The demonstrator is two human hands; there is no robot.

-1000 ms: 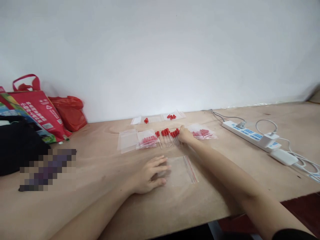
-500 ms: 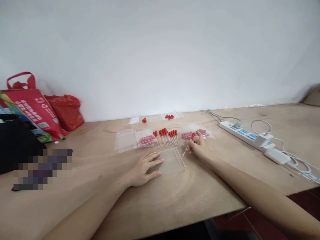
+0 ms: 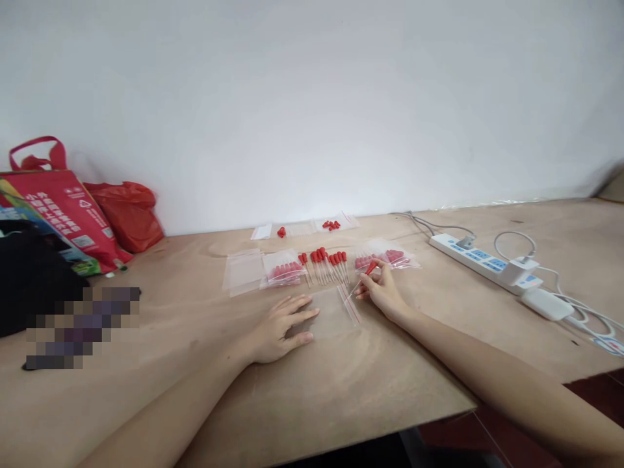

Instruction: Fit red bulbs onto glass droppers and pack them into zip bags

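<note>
My left hand lies flat with its fingers apart, the fingertips on the left edge of a clear zip bag. The bag rests on the wooden table, its red-lined opening facing right. In my right hand is a glass dropper with a red bulb, pinched near the bulb. Its thin tip points down-left and meets the bag's opening; whether it is inside, I cannot tell. Behind the bag lie several loose droppers, red bulbs away from me. Filled bags of droppers lie to their left, and more filled bags to their right.
Flat clear bags lie left of the filled ones. Near the wall are loose red bulbs and glass tubes. A white power strip with cables stands right. Red bags and a black item occupy the left.
My right hand has moved left and slightly toward me, bringing the dropper's tip from beside the zip bag to its opening. My left hand has stayed in place.
</note>
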